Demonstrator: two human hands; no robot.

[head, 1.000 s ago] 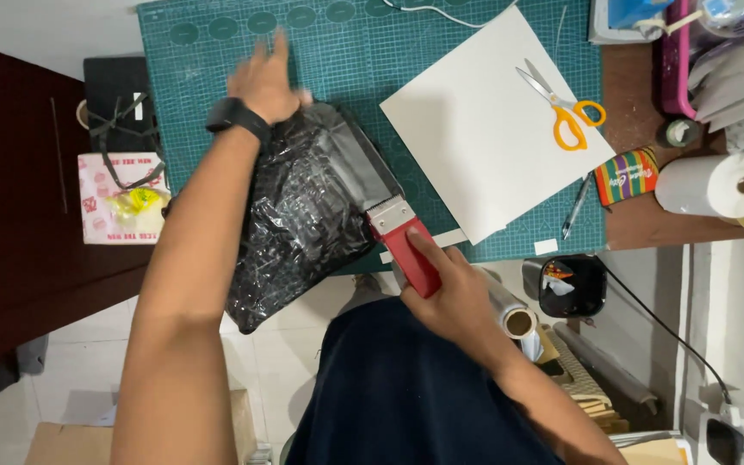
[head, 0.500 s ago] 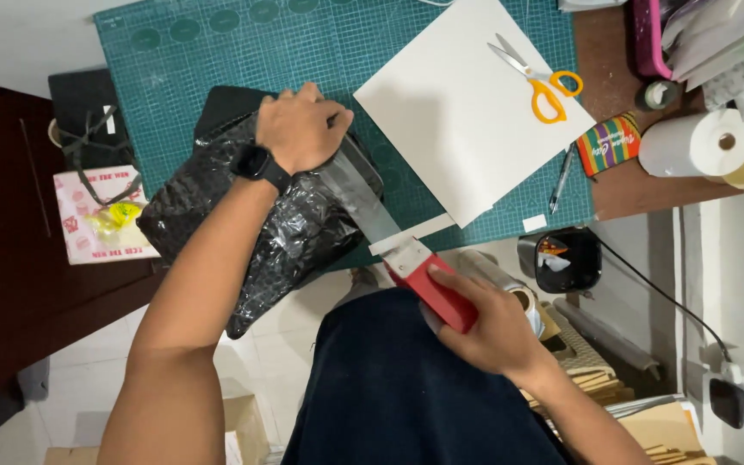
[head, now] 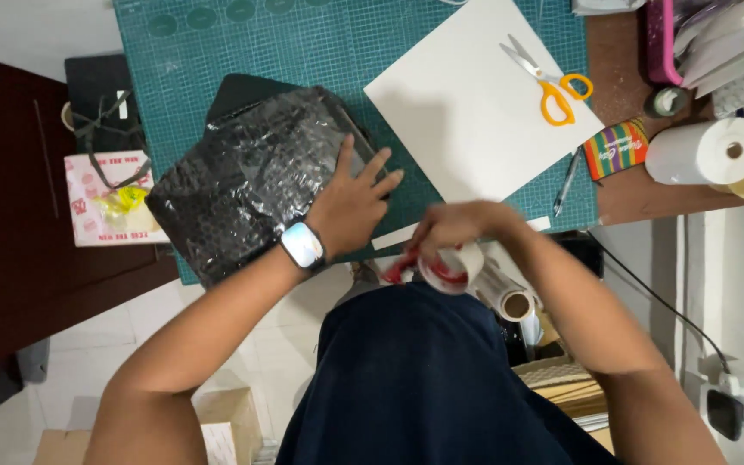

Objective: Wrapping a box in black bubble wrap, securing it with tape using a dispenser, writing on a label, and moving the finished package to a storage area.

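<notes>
A black parcel wrapped in bubble wrap [head: 251, 181] lies on the green cutting mat [head: 320, 52]. My left hand [head: 350, 202], with a watch on its wrist, presses flat on the parcel's right edge, fingers spread. My right hand [head: 458, 228] hovers near the mat's front edge, closed around a red tape dispenser with a roll of tape [head: 445, 263]. The dispenser is blurred and partly hidden by my fingers.
A white sheet [head: 467, 103] lies on the mat's right half with orange-handled scissors [head: 548, 82] on it. A pen [head: 566, 181], a striped box [head: 617, 148] and paper rolls [head: 703, 153] sit at the right. Bags [head: 105, 181] stand on the left, cardboard rolls [head: 510, 301] below the table edge.
My left hand slid from the parcel's top to its right edge. My right hand pulled the tape dispenser off the parcel and turned it near the mat's front edge.
</notes>
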